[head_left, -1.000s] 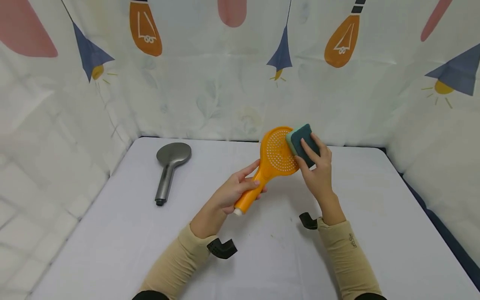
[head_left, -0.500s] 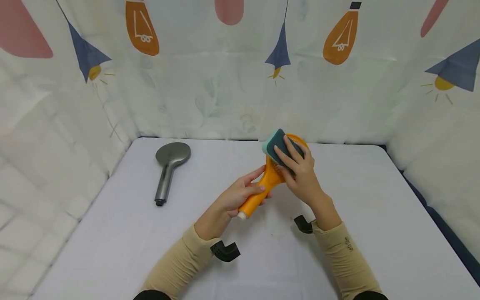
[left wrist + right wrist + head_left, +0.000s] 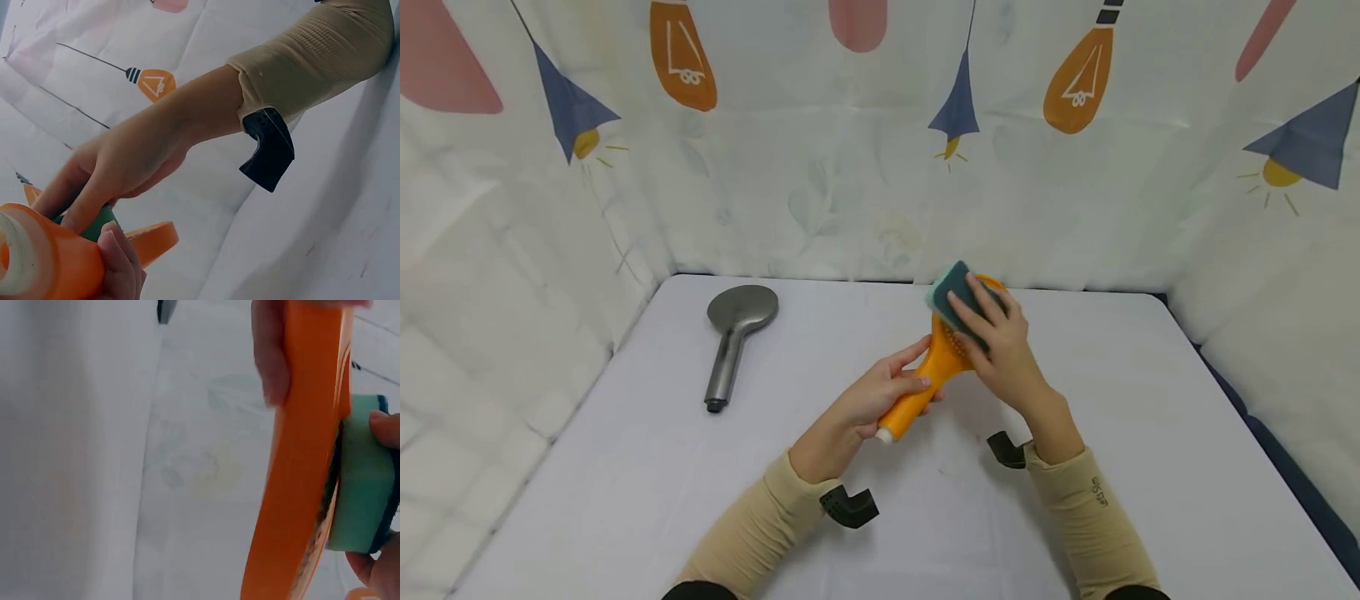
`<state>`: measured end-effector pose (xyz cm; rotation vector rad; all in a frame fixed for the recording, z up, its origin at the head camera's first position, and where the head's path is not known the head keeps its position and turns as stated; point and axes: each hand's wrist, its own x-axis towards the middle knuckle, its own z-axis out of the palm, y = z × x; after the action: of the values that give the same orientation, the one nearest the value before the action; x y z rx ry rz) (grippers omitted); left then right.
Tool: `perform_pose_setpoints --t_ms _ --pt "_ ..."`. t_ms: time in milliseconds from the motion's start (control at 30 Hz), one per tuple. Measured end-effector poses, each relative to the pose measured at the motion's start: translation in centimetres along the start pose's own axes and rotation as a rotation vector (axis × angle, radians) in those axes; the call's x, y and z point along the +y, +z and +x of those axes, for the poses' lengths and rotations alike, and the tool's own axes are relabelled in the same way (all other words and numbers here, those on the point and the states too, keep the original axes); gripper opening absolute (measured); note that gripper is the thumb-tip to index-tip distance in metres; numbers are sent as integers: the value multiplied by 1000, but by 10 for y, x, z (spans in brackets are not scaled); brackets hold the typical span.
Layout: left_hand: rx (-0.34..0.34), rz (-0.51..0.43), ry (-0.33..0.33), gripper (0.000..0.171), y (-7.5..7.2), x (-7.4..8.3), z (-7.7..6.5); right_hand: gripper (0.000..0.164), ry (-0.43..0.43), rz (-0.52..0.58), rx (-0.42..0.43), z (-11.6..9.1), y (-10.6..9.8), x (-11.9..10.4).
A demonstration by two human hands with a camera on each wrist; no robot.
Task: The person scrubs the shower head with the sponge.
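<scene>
My left hand grips the handle of an orange shower head, thumb on top, its white threaded end pointing down toward me. A green sponge with a dark scouring layer lies against the perforated spray face and covers most of it in the head view. My right hand holds this sponge by its edges, fingers spread over the dark side. From the right wrist, the sponge shows flush along the face of the shower head. Both are held up over the table.
A grey metallic shower head lies on the left of the white-covered table. Behind the table and along both sides hangs a pale curtain printed with lamps and bulbs. Dark curved brackets stick out from both wrists.
The sponge has moved left with my right hand, from the right edge of the orange shower head across its face. The shower head shifted slightly right and down. The last half second shows little movement.
</scene>
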<state>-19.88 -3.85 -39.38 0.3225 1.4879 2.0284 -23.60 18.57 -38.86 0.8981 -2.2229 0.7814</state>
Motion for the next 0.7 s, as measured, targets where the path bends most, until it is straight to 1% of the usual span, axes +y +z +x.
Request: perform_pose_setpoints --t_ms 67,100,133,200,300,400,467,533,633,700 --pt "2 -7 5 67 -1 0 0 52 -83 20 -63 1 3 -7" --pt "3 -12 8 67 -1 0 0 52 -106 29 -81 2 3 -9" --pt "0 -14 12 67 -2 0 0 52 -116 35 -86 2 4 -10" --pt "0 -11 17 67 -2 0 0 52 -100 39 -64 1 3 -8" --pt "3 3 9 67 -1 0 0 53 -14 33 16 0 -1 5" --pt "6 13 -1 67 -2 0 0 52 111 25 93 -3 -8 21" --pt "4 15 4 67 -2 1 0 51 192 33 124 -6 -13 29" --pt "3 20 17 67 -2 1 0 51 259 49 135 -8 -17 34" --pt "0 24 33 68 -2 2 -1 51 312 77 141 -8 -19 34" --pt "-4 25 41 67 -2 2 0 51 300 73 139 -6 -16 29"
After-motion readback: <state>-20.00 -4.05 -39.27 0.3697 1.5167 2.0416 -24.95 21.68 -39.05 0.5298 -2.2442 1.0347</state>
